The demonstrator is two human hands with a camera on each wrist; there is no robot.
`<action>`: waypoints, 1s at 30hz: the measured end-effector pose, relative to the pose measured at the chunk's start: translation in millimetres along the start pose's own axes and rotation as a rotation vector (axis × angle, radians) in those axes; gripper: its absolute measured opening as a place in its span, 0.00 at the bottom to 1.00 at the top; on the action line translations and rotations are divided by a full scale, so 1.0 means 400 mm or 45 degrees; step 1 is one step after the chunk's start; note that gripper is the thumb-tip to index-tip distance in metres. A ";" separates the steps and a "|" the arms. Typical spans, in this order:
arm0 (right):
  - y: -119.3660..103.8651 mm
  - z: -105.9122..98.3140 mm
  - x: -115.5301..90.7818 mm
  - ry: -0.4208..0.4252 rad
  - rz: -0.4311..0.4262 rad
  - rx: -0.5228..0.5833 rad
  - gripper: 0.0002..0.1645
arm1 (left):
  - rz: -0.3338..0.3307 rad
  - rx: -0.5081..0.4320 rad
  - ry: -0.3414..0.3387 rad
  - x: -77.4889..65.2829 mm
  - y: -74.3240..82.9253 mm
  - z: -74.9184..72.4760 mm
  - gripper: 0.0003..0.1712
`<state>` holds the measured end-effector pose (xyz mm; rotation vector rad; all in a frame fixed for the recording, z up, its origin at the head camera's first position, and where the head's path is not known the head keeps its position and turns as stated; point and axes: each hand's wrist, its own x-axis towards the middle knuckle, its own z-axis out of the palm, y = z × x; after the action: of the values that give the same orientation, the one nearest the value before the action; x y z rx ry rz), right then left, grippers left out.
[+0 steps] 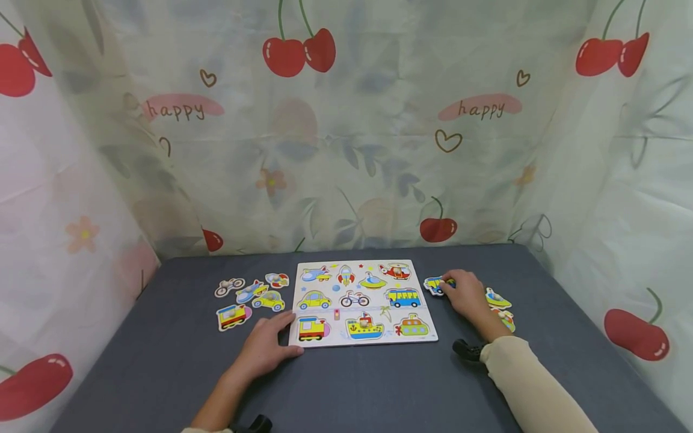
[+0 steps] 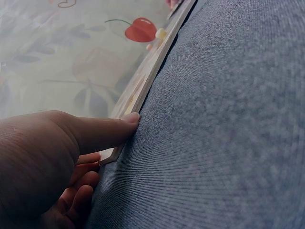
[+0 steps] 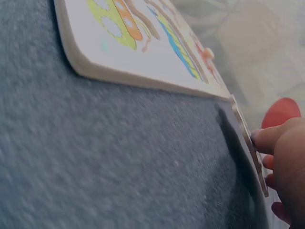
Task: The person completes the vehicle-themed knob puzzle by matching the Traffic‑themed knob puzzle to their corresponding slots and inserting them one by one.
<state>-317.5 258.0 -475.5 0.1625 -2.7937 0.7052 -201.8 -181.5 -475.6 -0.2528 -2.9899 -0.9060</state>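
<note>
The thin white board (image 1: 351,312) is lying flat on the worktop (image 1: 368,391), showing rows of bright vehicle pictures, its near left corner meeting the left hand (image 1: 266,343). The flat blue-and-yellow bus piece (image 1: 432,285) is sitting just beyond the board's right edge, the right hand (image 1: 467,293) pinching and partly covering it.

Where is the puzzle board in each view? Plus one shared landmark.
Head: puzzle board lies near centre, below mid-height.
Left wrist: puzzle board, foreshortened, slants from left of centre up to the top edge.
Right wrist: puzzle board spans upper left to right of centre.
Shared landmark: grey tabletop.
</note>
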 end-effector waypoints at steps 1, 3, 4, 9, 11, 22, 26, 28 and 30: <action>-0.003 0.003 -0.001 -0.002 0.001 0.000 0.12 | 0.001 0.000 0.000 0.000 0.000 0.000 0.43; -0.010 0.009 -0.003 -0.006 0.006 0.001 0.12 | 0.002 0.000 0.000 0.000 0.000 0.001 0.43; -0.013 0.012 -0.004 -0.009 0.008 0.005 0.12 | 0.002 -0.001 0.000 -0.001 0.000 0.001 0.43; -0.035 0.025 -0.013 -0.027 0.014 0.031 0.13 | -0.007 -0.003 -0.002 -0.001 0.001 -0.001 0.43; -0.044 0.028 -0.018 -0.034 0.016 0.045 0.13 | -0.011 -0.002 -0.003 -0.001 0.002 -0.001 0.43; -0.086 0.046 -0.033 -0.075 0.016 0.088 0.12 | -0.009 0.002 0.001 -0.002 0.003 0.000 0.43; -0.091 0.056 -0.035 -0.066 -0.003 0.097 0.12 | -0.007 0.000 0.003 -0.002 0.003 0.000 0.43; -0.094 0.060 -0.035 -0.055 -0.007 0.096 0.12 | -0.005 0.001 0.004 -0.003 0.003 0.000 0.43; -0.097 0.064 -0.036 -0.049 -0.012 0.094 0.11 | -0.005 0.000 0.003 -0.003 0.004 -0.001 0.43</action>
<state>-302.7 212.3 -483.8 0.2045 -2.8027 0.8113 -200.5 -180.6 -474.6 -0.2453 -2.9892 -0.9062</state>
